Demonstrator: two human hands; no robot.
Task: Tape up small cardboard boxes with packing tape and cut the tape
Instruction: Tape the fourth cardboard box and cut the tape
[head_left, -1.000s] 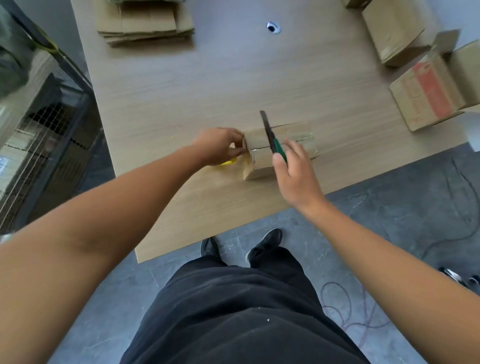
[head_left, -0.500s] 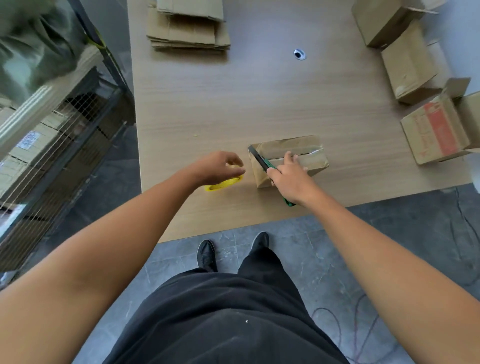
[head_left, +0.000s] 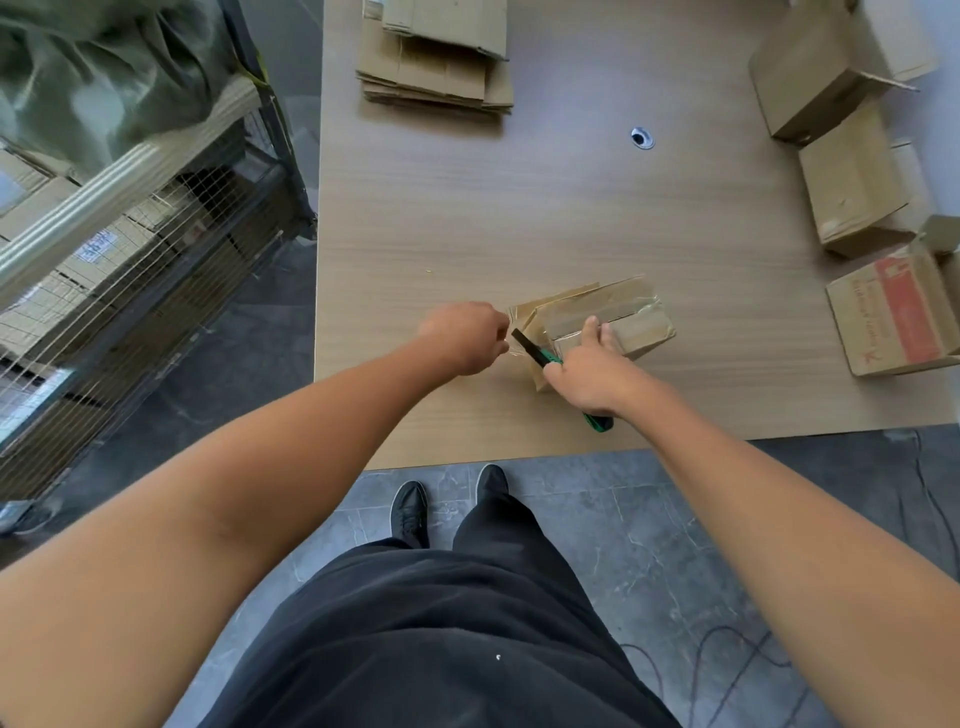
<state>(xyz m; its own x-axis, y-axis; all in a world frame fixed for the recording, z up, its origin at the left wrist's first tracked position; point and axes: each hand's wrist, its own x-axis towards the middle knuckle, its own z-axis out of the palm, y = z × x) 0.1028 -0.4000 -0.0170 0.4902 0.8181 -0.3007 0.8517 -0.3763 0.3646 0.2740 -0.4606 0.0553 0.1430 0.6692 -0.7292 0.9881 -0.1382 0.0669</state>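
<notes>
Closed up since the earlier frame, the gap between left hand and box is all but gone, and the yellow roll seen then is now hidden under the curled fingers. A short stretch of tape appears to be pinched taut off the box's left end, though the film is only faintly made out. The box is set near the front of the table, its long axis run left to right. The knife is gripped in the right hand, whose thumb and forefinger are pressed on the box top. The blade is pointed up and left, into the space between the hands. The cut is judged to be next, across the taut strip, just beside the left knuckles. Open table is left beyond. The front edge is close behind the right wrist, and other boxes are kept well apart at right.
</notes>
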